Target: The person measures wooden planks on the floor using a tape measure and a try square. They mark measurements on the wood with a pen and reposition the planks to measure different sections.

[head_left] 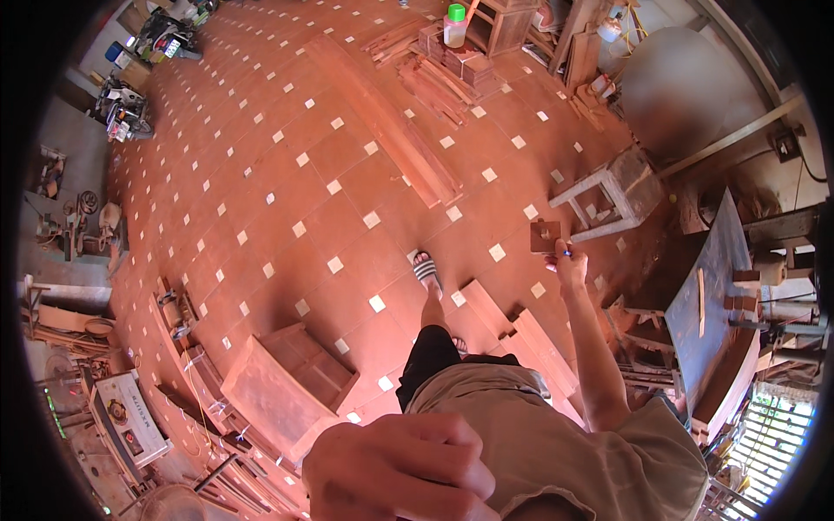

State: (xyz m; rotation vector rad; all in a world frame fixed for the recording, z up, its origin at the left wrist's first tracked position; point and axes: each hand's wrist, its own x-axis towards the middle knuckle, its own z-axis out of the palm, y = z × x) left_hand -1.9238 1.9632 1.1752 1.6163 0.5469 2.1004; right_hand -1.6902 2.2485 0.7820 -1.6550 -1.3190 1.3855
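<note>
My right hand (569, 265) reaches out ahead and to the right, fingers closed round the edge of a small, square, reddish-brown wooden block (546, 236). A small dark patch shows on the block's face. Something small and blue (567, 253) shows at the fingers; its kind is too small to tell. Just beyond the block stands a worn wooden stool (621, 195), tipped on its side. Close to the camera, at the bottom, my left hand (400, 464) is curled with its fingers bent. Whatever it may hold is hidden.
Long wooden planks (382, 122) lie on the tiled floor ahead, and shorter boards (521, 334) lie by my feet. A wooden cabinet (282, 391) is at the left. A dark-topped workbench (708, 295) stands at the right. A green-capped jar (454, 26) sits on stacked wood.
</note>
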